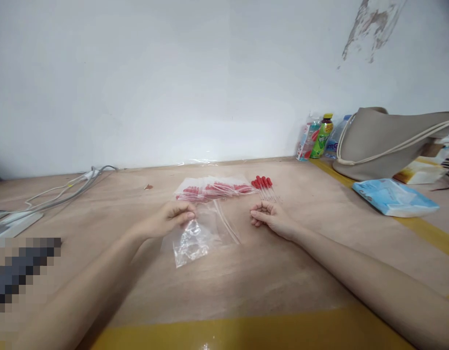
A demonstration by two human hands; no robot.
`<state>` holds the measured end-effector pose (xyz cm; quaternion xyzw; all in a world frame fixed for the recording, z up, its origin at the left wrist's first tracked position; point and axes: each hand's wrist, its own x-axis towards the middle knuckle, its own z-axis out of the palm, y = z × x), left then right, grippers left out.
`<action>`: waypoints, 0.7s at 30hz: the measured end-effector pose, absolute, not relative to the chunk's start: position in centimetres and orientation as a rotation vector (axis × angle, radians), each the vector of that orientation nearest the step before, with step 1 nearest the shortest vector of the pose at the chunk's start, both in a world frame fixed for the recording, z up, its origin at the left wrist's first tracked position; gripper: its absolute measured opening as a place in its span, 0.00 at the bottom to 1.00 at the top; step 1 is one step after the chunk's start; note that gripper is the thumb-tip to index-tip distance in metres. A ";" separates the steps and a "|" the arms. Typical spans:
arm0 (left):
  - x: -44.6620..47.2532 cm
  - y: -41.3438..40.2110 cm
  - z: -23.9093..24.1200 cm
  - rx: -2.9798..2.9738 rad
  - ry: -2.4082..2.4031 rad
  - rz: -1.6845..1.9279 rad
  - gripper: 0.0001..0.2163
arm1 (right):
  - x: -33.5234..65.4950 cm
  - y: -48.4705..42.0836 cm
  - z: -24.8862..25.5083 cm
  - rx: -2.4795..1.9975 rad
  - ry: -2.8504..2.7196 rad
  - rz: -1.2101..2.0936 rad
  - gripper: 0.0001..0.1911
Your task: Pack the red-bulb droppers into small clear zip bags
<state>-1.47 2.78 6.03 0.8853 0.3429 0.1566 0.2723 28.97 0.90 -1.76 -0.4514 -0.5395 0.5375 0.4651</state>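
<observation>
My left hand [178, 216] pinches a small clear plastic bag [191, 248] between thumb and fingers. The bag hangs just above the table, over other flat clear zip bags [224, 226]. My right hand [266, 215] is loosely closed, thumb against curled fingers, and nothing shows in it. Just beyond it lies a loose bunch of thin clear sticks with red bulb-like ends [262, 183]. Left of that bunch, a row of overlapping clear bags [215, 189] holds more red-ended pieces.
On the right are a blue soft pack [395, 197], a grey bag [381, 141] with rope handles, and a green bottle [322, 136] beside other bottles. Cables [74, 194] and a white power strip [18, 223] lie left. Yellow tape [224, 335] crosses the table's near side.
</observation>
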 end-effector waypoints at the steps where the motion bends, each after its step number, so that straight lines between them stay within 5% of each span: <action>1: -0.3 2.8 5.8 2.366 0.883 0.397 0.14 | 29.0 0.9 -1.8 -1.109 -1.322 1.311 0.18; 5: 4.5 3.5 3.7 2.513 0.912 0.278 0.09 | 29.3 1.1 -2.0 -1.157 -1.305 1.219 0.16; 11: 7.5 2.7 1.4 2.810 1.063 0.821 0.13 | 30.6 1.6 -2.7 -1.327 -1.444 0.793 0.12; 17: 5.3 1.7 0.5 2.832 0.739 0.309 0.21 | 30.9 0.7 -2.1 -1.280 -1.769 0.820 0.11; 21: 4.0 2.4 0.0 2.833 0.717 0.282 0.21 | 30.6 -0.1 -1.4 -1.124 -2.045 0.786 0.08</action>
